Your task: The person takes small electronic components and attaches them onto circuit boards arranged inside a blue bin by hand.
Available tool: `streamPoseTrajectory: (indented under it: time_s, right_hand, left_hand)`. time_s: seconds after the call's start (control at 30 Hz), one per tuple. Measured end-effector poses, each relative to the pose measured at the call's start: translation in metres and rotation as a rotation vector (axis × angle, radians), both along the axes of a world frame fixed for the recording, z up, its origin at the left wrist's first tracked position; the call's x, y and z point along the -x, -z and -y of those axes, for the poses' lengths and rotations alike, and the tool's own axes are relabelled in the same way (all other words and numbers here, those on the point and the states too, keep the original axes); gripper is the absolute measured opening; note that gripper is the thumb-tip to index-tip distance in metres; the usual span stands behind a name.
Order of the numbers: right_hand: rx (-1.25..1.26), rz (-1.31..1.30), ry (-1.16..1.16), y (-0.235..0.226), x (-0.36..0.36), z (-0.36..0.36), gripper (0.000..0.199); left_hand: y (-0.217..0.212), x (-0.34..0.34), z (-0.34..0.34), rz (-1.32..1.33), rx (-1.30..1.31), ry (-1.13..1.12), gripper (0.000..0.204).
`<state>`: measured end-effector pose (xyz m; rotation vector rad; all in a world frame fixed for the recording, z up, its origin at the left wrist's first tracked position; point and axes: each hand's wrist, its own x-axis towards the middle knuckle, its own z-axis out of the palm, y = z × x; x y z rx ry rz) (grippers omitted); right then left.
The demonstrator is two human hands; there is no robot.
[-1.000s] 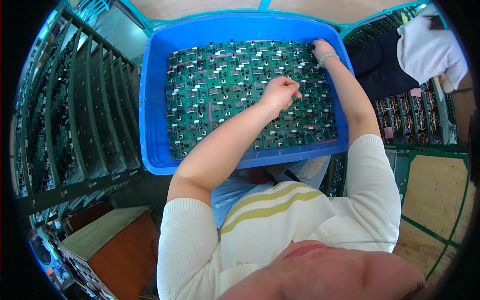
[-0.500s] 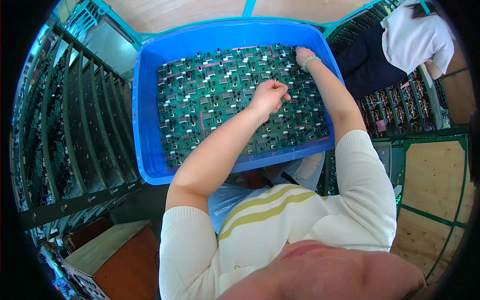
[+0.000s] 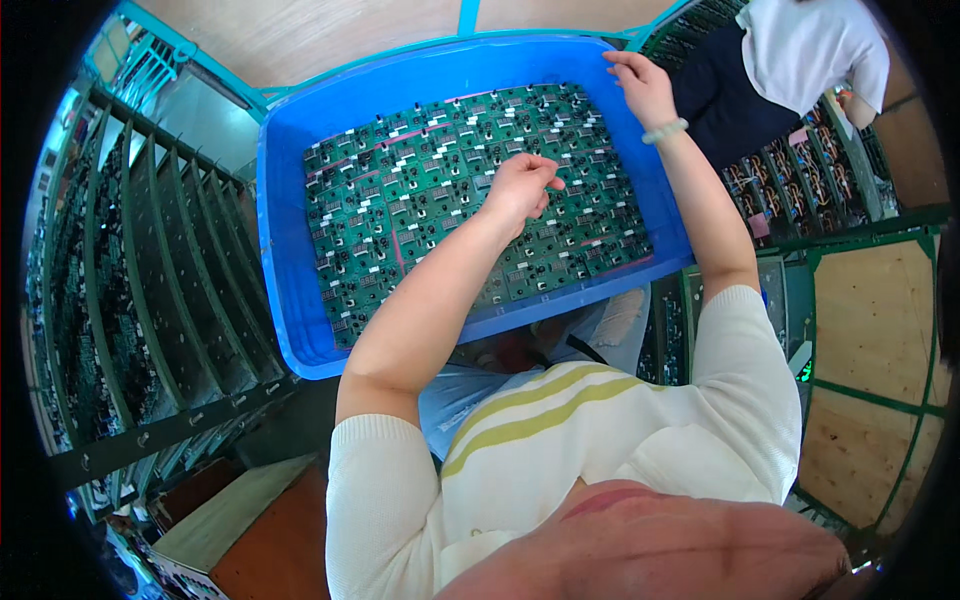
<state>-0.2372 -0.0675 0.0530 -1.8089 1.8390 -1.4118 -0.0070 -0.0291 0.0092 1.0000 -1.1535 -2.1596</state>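
Inside a large blue plastic tub (image 3: pixel 285 270) lie many green circuit boards (image 3: pixel 430 180), set in tight rows with small black and white parts standing on them. My left hand (image 3: pixel 524 188) hovers over the middle of the boards, its fingers curled together. Whatever it may hold is hidden. My right hand (image 3: pixel 645 88), with a pale bead bracelet (image 3: pixel 665 131) at the wrist, is over the tub's far right corner. Its fingers are stretched toward the rim and slightly apart, with nothing seen in them.
Dark rack shelves (image 3: pixel 165 260) loaded with circuit boards stand on the left. To the right, another person (image 3: pixel 810 55) in a white top bends beside a rack of boards with wires (image 3: pixel 790 200). A brown box (image 3: pixel 270 540) sits at lower left, wooden panels (image 3: pixel 870 320) at right.
My right hand has come up from the boards in the far right corner to the tub's rim. My left hand stays curled over the middle. The view has shifted slightly.
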Motion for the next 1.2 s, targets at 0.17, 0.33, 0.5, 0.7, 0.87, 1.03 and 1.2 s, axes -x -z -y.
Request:
streamPoseTrajectory:
  time_s: [0.17, 0.33, 0.5, 0.7, 0.87, 1.03, 1.2]
  right_hand:
    - [0.058, 0.395, -0.59, -0.091, -0.123, -0.145, 0.02]
    - [0.178, 0.828, -1.343, -0.107, -0.196, -0.215, 0.059]
    - [0.349, 1.023, -1.192, -0.117, -0.181, -0.276, 0.057]
    - [0.419, 1.129, -1.066, -0.127, -0.165, -0.299, 0.049]
    - [0.461, 1.186, -0.976, -0.112, -0.168, -0.281, 0.043]
    - [0.498, 1.224, -0.929, -0.116, -0.165, -0.289, 0.038]
    - [0.532, 1.243, -0.953, -0.116, -0.216, -0.239, 0.034]
  left_hand:
    - [0.011, -0.019, 0.004, 0.003, 0.037, -0.103, 0.019]
    - [0.009, -0.017, 0.026, -0.025, 0.084, -0.199, 0.015]
    - [0.005, -0.043, 0.047, -0.145, -0.033, -0.36, 0.014]
    - [0.004, -0.061, 0.054, -0.177, -0.039, -0.423, 0.014]
    - [0.006, -0.055, 0.054, -0.188, -0.043, -0.39, 0.014]
    - [-0.001, -0.059, 0.054, -0.154, -0.022, -0.404, 0.014]
    - [0.001, -0.052, 0.057, -0.191, -0.027, -0.376, 0.015]
